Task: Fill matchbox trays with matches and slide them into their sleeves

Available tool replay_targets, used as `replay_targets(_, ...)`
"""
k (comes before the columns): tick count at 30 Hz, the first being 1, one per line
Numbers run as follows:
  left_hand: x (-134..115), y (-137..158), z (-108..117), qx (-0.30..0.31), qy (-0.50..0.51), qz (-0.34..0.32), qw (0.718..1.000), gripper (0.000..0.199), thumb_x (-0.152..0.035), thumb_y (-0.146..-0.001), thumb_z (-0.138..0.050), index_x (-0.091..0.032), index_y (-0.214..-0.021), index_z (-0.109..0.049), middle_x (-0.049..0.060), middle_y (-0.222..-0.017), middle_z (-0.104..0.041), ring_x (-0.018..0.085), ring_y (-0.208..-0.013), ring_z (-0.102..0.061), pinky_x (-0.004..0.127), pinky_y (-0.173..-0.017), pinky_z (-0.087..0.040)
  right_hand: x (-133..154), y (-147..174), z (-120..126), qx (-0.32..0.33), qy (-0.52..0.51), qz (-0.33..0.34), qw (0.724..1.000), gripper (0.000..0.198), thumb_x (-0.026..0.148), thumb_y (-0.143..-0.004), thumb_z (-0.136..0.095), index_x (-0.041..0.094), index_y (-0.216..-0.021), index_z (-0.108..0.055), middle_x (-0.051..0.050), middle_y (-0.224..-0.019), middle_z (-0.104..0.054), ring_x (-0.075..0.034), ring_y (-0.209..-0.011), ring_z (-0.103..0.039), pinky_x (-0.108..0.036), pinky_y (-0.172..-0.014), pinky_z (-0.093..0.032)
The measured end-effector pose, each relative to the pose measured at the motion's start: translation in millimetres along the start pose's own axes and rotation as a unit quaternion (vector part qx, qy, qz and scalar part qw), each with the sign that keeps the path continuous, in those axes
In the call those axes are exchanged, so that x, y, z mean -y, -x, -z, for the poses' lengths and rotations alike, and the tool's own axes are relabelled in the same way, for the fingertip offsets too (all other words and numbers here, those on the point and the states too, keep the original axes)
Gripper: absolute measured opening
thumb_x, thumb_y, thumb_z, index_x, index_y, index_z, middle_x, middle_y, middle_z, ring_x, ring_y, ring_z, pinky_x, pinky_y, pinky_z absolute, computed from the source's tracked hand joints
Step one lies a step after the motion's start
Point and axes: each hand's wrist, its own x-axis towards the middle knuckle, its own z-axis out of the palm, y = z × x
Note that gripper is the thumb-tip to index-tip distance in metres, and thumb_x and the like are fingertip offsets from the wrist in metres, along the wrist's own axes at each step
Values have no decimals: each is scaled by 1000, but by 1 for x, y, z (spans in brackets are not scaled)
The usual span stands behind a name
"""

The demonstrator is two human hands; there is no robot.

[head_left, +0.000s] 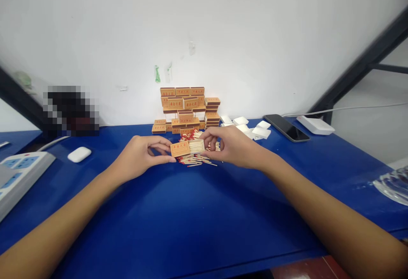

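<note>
My left hand (143, 153) pinches the orange printed sleeve of a matchbox (180, 149) by its left end. The inner tray (196, 146) is partly slid out to the right, with matches lying inside it. My right hand (228, 143) grips the right end of that tray between thumb and fingers. Below and behind the box lies a loose heap of red-tipped matches (197, 160) on the table, partly hidden by the box and my right hand. Stacked matchboxes (183, 102) stand behind, against the wall.
White box trays (245, 126) are piled right of the stack. A phone (286, 128) and a white box (315, 125) lie farther right. On the left are a white earphone case (79, 154) and a power strip (25, 173). Clear plastic (393, 183) rests at the right edge.
</note>
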Motion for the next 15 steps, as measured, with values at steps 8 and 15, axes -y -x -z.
replay_targets(8,-3,0,0,17,14,1,1000,37,-45,-80,-86,-25,-110,-79,0,-101,-83,21,-96,-79,25,-74,-61,-4,-1,1,23,-37,7,999,27,31,-87,-78,19,-110,-70,-1,-87,-71,-15,-76,-64,-27,-65,-51)
replay_targets(15,-8,3,-9,17,7,-14,1000,37,-49,-81,-85,-26,-109,-79,-1,-96,-84,20,-87,-79,25,-71,-58,0,-2,-20,0,-101,-4,995,35,28,-84,-82,19,-117,-75,-4,-91,-76,-15,-75,-66,-29,-66,-52)
